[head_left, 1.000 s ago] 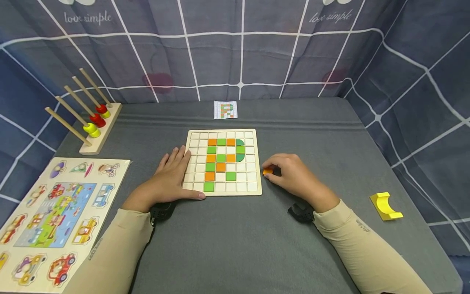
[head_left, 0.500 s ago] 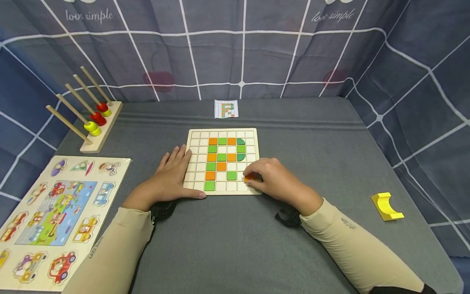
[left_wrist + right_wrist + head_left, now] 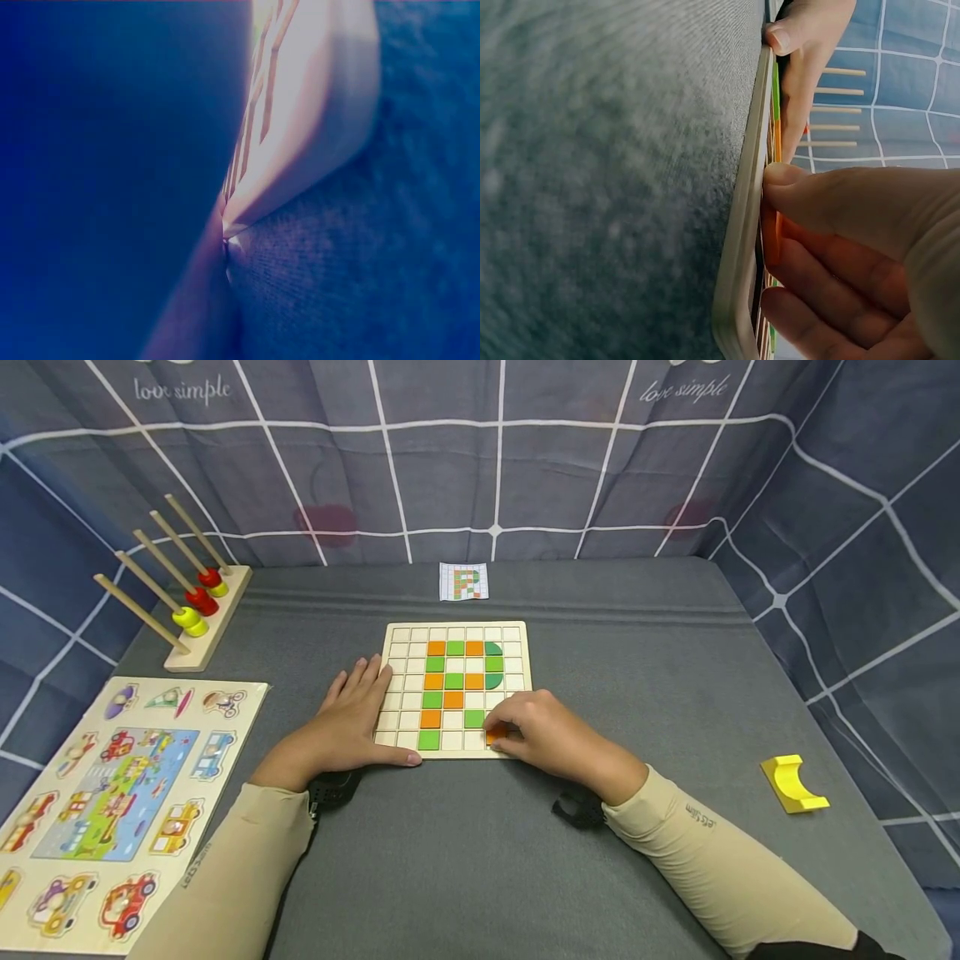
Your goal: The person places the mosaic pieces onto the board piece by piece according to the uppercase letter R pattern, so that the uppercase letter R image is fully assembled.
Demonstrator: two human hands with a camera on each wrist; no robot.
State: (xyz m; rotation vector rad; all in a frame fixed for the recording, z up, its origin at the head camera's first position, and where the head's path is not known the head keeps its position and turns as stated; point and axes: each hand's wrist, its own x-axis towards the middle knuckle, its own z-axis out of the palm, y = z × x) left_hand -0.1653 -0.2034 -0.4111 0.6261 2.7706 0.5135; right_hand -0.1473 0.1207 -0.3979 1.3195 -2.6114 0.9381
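A square wooden grid board (image 3: 517, 635) lies mid-table, with orange and green square tiles and two dark green rounded tiles set in its cells. My left hand (image 3: 347, 720) rests on the board's left edge, fingers straight and thumb along the near corner. At the lower right of the grid, my right hand (image 3: 551, 733) pinches an orange tile (image 3: 495, 736) between thumb and fingers. In the right wrist view the orange tile (image 3: 771, 236) stands tilted against the board, thumb on its near side. The left wrist view is dark and blurred, showing mostly the board's edge (image 3: 330, 112).
A small pattern card (image 3: 463, 582) lies behind the board. To the left are a peg stand (image 3: 213, 622) with red and yellow beads and a vehicle picture puzzle (image 3: 243, 702). A yellow arched block (image 3: 792, 785) sits at the right. Cloth walls stand behind and beside the table.
My right hand has moved left from beside the board onto its lower right cells, carrying the orange tile. My left hand stays on the board's left edge.
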